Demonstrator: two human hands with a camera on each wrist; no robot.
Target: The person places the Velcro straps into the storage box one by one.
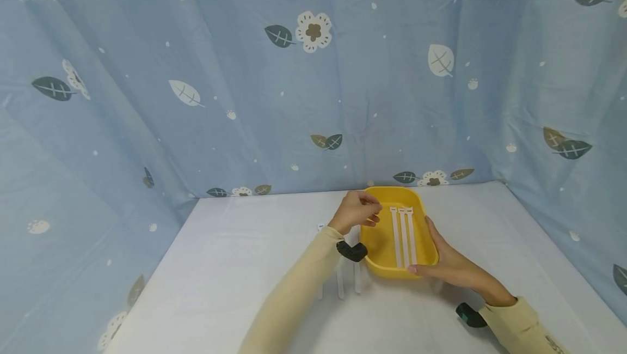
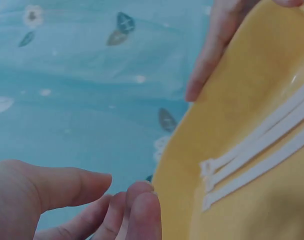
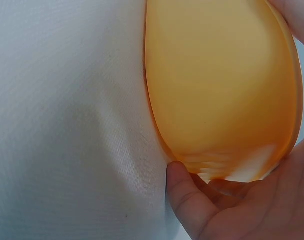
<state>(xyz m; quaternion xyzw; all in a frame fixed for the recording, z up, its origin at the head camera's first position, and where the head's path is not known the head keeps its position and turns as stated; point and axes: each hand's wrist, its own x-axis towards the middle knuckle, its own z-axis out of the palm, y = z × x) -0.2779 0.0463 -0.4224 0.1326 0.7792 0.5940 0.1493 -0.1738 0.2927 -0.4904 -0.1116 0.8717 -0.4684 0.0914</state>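
Note:
A yellow tray (image 1: 379, 245) with rounded corners sits on the table, and inside it lie three white cable straps (image 1: 404, 237) with slotted heads, side by side. My right hand (image 1: 453, 267) grips the tray's near right corner, with the thumb on the near rim and fingers along the right side. Above the tray's left rim, my left hand (image 1: 356, 212) has its fingers loosely bent. In the left wrist view a gap shows between thumb and fingertips, with nothing held. More white cable straps (image 1: 340, 283) lie on the table left of the tray, partly hidden under my left forearm.
The white tablecloth (image 1: 210, 278) covers the table. A blue curtain (image 1: 274, 98) with leaves and flowers hangs behind its far edge and along both sides. Dark wrist cameras (image 1: 352, 251) are strapped to both wrists.

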